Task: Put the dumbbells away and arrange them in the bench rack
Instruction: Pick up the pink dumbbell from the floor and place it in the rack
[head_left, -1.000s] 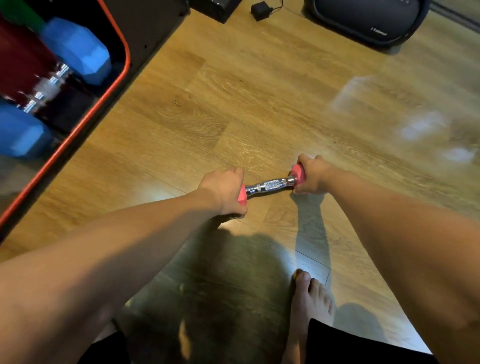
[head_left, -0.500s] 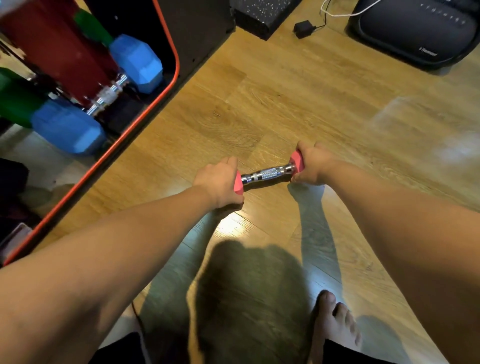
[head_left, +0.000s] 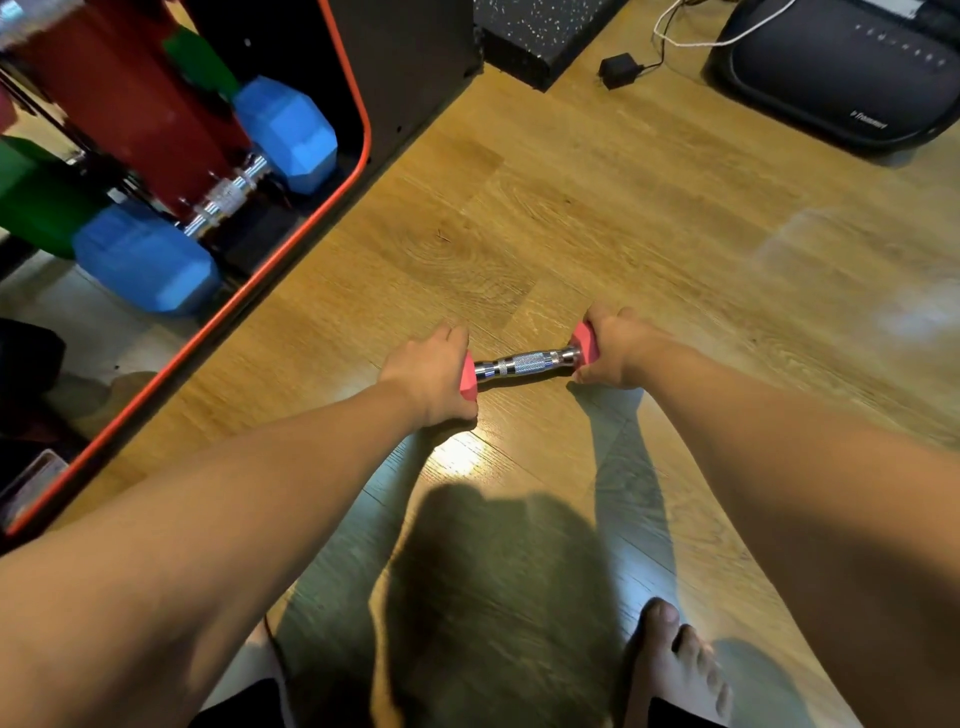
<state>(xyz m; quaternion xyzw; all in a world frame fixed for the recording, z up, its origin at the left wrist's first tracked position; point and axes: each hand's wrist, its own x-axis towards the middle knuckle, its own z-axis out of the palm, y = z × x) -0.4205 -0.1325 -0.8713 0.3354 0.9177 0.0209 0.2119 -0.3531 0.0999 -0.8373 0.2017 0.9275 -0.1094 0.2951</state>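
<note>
A small pink dumbbell with a knurled chrome handle is at floor level in the middle of the view. My left hand is closed over its left pink head and my right hand over its right head, so both heads are mostly hidden. At the upper left stands the bench rack, black with an orange-red rim. A blue dumbbell with a chrome handle rests inside it, with green dumbbell heads behind.
Wooden floor surrounds the dumbbell. A black speckled block lies at the top, a small black charger with a white cable beside it, and a dark rounded device at the top right. My bare right foot is at the bottom.
My view has swung up and left, so more of the rack and its blue dumbbell shows. Both hands stay closed on the pink dumbbell's heads.
</note>
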